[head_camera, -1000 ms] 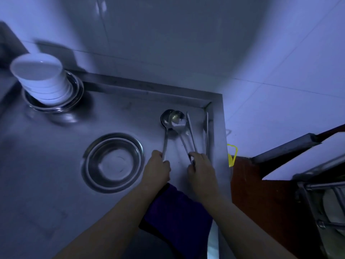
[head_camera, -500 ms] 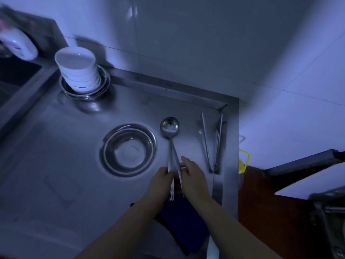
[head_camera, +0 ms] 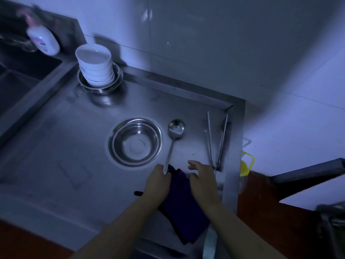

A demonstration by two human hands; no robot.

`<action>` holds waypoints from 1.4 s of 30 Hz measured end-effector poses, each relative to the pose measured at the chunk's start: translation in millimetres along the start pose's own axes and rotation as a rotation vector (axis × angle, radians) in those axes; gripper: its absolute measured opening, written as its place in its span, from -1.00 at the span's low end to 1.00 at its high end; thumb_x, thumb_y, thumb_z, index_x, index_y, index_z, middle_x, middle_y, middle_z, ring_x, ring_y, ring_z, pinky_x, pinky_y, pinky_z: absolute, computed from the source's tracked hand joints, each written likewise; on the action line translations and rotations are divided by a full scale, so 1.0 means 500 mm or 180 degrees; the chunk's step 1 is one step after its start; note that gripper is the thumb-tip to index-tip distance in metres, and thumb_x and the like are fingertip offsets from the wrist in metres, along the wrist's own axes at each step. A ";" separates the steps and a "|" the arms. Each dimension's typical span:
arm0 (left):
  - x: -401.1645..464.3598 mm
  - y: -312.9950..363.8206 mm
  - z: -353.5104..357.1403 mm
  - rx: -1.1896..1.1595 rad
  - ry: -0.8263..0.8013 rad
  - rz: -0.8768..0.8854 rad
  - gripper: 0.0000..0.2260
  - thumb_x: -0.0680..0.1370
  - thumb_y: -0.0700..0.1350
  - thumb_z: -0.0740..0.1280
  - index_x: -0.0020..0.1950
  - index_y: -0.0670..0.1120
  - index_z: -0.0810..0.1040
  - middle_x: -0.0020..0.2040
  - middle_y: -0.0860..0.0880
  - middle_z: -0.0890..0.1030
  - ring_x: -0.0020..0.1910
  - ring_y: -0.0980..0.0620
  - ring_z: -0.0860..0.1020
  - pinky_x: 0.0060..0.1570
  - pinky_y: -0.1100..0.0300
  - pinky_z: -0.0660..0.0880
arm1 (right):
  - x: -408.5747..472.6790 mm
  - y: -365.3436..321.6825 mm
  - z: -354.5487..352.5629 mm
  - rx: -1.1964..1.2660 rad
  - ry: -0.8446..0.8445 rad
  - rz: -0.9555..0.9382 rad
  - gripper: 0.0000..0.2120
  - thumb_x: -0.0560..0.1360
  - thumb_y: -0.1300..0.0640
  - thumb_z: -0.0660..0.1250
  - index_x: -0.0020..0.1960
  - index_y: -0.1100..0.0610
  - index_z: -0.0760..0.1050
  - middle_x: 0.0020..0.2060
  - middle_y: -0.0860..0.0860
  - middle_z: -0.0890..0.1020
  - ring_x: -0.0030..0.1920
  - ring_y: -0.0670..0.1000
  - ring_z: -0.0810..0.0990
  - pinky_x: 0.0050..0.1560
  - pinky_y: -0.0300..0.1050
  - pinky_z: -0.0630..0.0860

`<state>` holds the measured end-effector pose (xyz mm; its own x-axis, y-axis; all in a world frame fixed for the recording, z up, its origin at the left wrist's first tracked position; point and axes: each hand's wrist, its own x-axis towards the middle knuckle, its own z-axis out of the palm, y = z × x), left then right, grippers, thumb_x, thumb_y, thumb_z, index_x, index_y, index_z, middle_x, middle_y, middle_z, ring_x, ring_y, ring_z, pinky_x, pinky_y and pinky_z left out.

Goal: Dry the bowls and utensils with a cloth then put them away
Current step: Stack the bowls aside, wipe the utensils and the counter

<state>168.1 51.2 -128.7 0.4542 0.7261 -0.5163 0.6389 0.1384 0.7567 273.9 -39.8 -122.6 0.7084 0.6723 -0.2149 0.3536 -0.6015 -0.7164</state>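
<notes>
Stainless steel covers the whole table [head_camera: 61, 146], a dim, bluish sheet with a raised lip along its back and right edges, set against a pale tiled wall [head_camera: 214, 43]. At far left a sunken sink basin [head_camera: 20, 71] drops away, and a white bottle [head_camera: 43, 39] stands blurred at its back corner. A dark purple cloth [head_camera: 184, 212] lies on the table's near right part, partly under both forearms. Near the back lip, a stack of white bowls [head_camera: 95, 65] sits inside a shallow metal dish [head_camera: 100, 86]. A single steel bowl [head_camera: 137, 142] rests open side up near the middle of the table, well apart from the stack. Just right of it lies a ladle-like spoon [head_camera: 174, 136], its round head pointing away from the person and its long handle running back to the left hand [head_camera: 157, 184], whose fingers curl round the handle's end, just above the edge of the cloth. The right hand [head_camera: 202, 179] hovers beside it with fingers loosely spread, holding nothing, over the cloth's far corner. Metal tongs [head_camera: 217, 139] lie along the right lip, arms parted toward the wall. Beyond that lip a small yellow object [head_camera: 246, 165] shows, too dim to identify.
</notes>
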 end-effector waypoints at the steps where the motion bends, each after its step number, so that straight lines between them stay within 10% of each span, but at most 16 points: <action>1: -0.005 -0.006 -0.009 0.0167 0.0066 0.0059 -0.84 0.60 -0.15 0.17 -0.17 -0.10 0.32 -0.27 -0.02 0.47 -0.35 0.11 0.41 -0.39 0.26 0.32 | -0.003 0.001 -0.002 -0.0074 -0.0026 -0.0023 -0.55 0.50 0.39 0.14 0.29 0.04 0.47 0.13 -0.03 0.50 -0.01 -0.27 0.36 -0.04 -0.68 0.18; 6: -0.025 -0.039 -0.082 0.0910 0.0310 0.0269 -0.87 0.61 -0.06 0.16 -0.01 -0.11 0.38 -0.12 -0.02 0.53 -0.08 -0.02 0.54 -0.18 0.17 0.35 | -0.015 -0.024 0.000 -0.0193 -0.0171 -0.0098 -0.57 0.50 0.40 0.13 0.26 0.08 0.50 0.14 -0.01 0.52 0.17 -0.10 0.45 0.16 -0.38 0.26; 12: -0.029 -0.095 -0.217 0.1329 0.1025 0.0510 -0.92 0.59 -0.04 0.19 -0.07 -0.02 0.37 -0.32 0.14 0.39 -0.32 0.06 0.44 -0.45 0.23 0.18 | -0.016 -0.100 0.035 -0.0225 -0.0292 -0.0370 -0.60 0.51 0.44 0.12 0.23 0.17 0.52 0.11 -0.03 0.49 0.13 -0.15 0.38 0.10 -0.55 0.18; 26: 0.060 -0.272 -0.620 0.1006 0.1802 -0.0324 -0.91 0.55 -0.07 0.19 -0.16 0.04 0.41 -0.30 0.07 0.49 -0.35 0.11 0.45 -0.43 0.22 0.25 | -0.002 -0.317 0.317 -0.0250 -0.0470 -0.0712 -0.65 0.44 0.45 0.19 0.08 0.15 0.58 -0.12 -0.13 0.51 -0.01 -0.13 0.44 0.06 -0.21 0.40; 42: 0.143 -0.358 -0.748 0.2185 0.1151 -0.0067 -0.81 0.57 -0.06 0.21 0.13 -0.09 0.46 0.06 -0.06 0.52 -0.03 -0.03 0.53 -0.14 0.13 0.46 | 0.001 -0.390 0.446 -0.0570 -0.0490 -0.0437 -0.59 0.44 0.42 0.21 0.23 0.15 0.53 0.00 -0.03 0.51 0.19 0.05 0.47 0.21 -0.21 0.34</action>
<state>-145.8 330.3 -151.2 0.2824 0.9189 -0.2755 0.9403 -0.2081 0.2694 69.1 174.1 -130.9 0.5499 0.8023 -0.2322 0.5519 -0.5577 -0.6200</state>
